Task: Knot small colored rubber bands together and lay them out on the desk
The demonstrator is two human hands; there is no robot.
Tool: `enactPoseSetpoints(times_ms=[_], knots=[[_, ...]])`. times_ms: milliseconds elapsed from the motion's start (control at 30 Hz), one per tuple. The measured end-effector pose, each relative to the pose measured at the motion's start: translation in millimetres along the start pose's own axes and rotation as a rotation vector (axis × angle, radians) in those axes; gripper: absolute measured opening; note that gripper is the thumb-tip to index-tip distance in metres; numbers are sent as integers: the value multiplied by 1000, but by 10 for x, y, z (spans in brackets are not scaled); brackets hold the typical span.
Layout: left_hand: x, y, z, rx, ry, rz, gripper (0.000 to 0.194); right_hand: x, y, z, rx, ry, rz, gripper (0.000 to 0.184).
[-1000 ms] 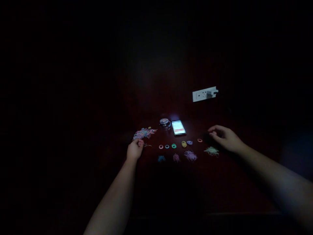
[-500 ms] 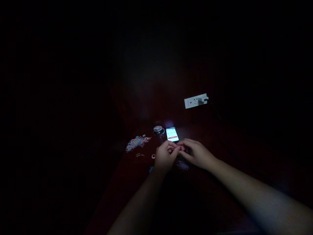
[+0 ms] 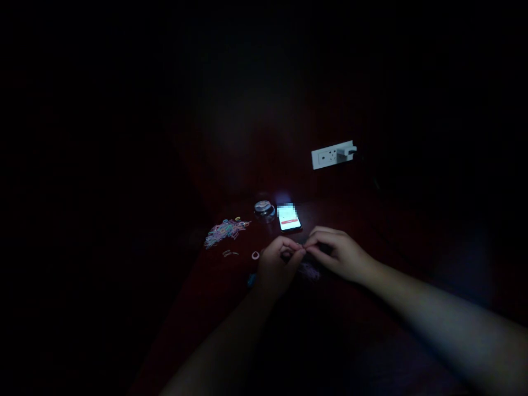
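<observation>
My left hand [image 3: 280, 264] and my right hand [image 3: 339, 254] meet over the dark red table, their fingertips pinched close together. Whatever sits between the fingers is too small and dim to make out. Partly behind my left hand lies a small heap of purple bands [image 3: 309, 270]. A pink ring [image 3: 255, 256] rests just left of that hand, and a blue bundle [image 3: 252, 279] shows by its wrist. Farther left spreads a pile of small coloured elastic bands [image 3: 225, 232].
A lit phone [image 3: 289, 218] lies beyond my hands, beside a round clear jar [image 3: 264, 210]. Several thin pale pieces [image 3: 230, 253] lie near the band pile. On the wall, a white socket panel [image 3: 330, 156] holds a plug with a dark cable. Surroundings are very dark.
The view has shifted slightly, so the table things sit higher and a little left. My right hand has drawn slightly away from my left, with the fingertips still close together.
</observation>
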State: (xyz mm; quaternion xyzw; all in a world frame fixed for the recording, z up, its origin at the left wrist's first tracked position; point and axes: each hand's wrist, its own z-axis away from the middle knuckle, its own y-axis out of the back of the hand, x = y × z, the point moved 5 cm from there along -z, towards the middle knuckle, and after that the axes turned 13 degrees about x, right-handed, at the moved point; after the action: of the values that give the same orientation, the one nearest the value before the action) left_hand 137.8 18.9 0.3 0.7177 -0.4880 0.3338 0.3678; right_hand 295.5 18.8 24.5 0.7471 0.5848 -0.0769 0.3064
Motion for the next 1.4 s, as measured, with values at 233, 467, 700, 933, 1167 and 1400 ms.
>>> enactPoseSetpoints(times_ms=[233,467,700,933,1167,1400], knots=[[21,29,-40,53,-157,-101,9,32,8,10,-2,-52,-3,8],[67,20,-26,29,-231,-114,6,60,2,20,10,-94,-6,7],[75,25,-42,15,-248,-140,5,78,10,33,-1,-88,-10,6],[85,13,-35,-33,-282,-192,14,101,16,30,3,-93,-15,5],[65,16,-61,-56,-279,-177,5,58,1,23,-6,-97,-12,5],[79,31,-63,-58,-276,-172,6,60,32,11,12,-97,-2,4]])
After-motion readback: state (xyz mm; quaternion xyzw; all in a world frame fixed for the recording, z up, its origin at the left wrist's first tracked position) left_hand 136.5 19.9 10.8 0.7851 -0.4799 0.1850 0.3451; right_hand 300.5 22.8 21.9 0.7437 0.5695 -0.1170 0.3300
